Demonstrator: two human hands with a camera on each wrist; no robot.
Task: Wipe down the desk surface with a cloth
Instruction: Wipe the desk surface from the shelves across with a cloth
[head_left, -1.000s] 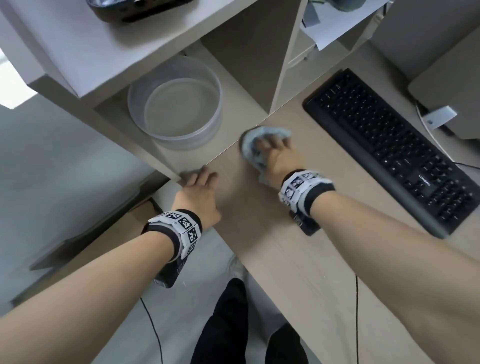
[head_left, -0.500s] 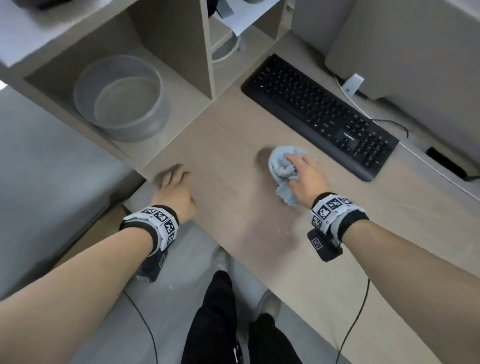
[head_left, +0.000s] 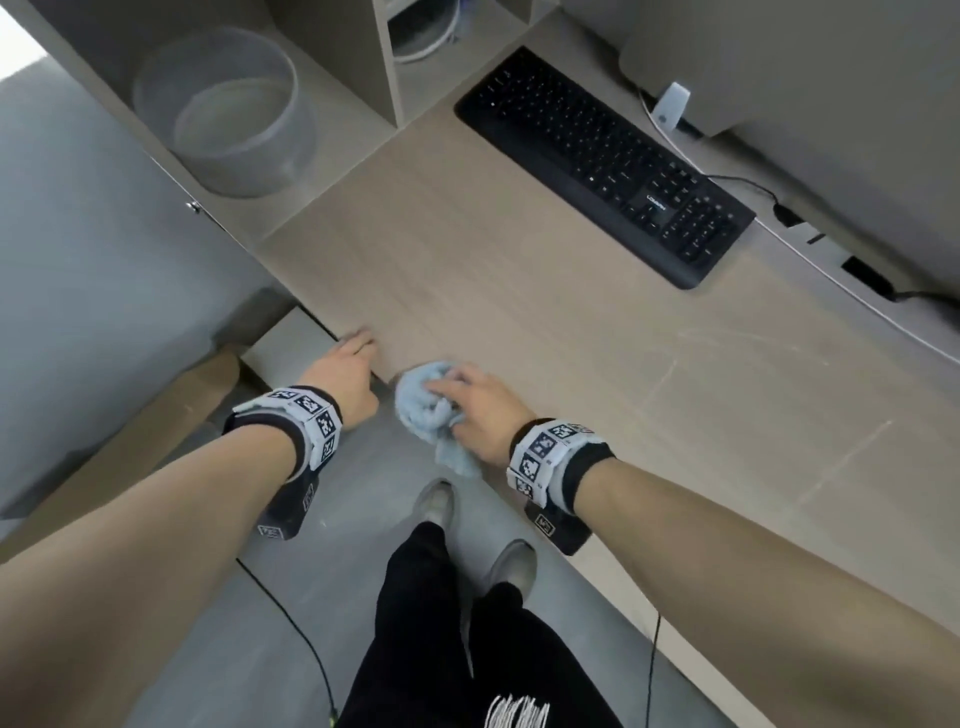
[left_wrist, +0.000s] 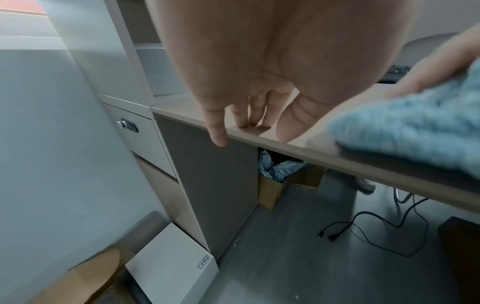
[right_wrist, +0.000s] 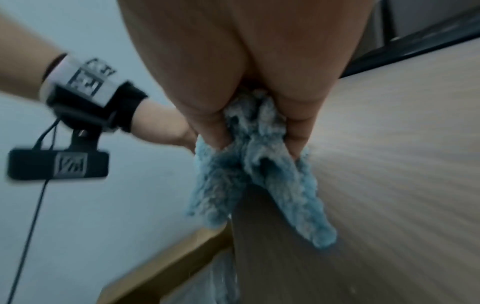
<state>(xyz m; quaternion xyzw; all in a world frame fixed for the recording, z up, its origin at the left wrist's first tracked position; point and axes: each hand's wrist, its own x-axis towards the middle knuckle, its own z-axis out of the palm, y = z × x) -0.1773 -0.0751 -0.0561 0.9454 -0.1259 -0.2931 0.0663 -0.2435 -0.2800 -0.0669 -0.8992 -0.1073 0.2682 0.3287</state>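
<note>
Wiping is midway, I judge: right hand (head_left: 480, 410) grips the bunched cloth (head_left: 426, 402) at the desk's (head_left: 519, 291) front edge, left hand (head_left: 343, 376) resting flat beside; the keyboard-side stretch looks unwiped.

- Bare forearms, no sleeves.
- White wristband (head_left: 311, 415) with black square-pattern markers and black strap above left hand (head_left: 343, 376); same kind of band (head_left: 550, 454) above right hand (head_left: 480, 408).
- Black camera block (head_left: 558, 527) under each wrist, thin black cable trailing.
- Black trousers (head_left: 431, 623), pale shoes (head_left: 436, 501).
</note>
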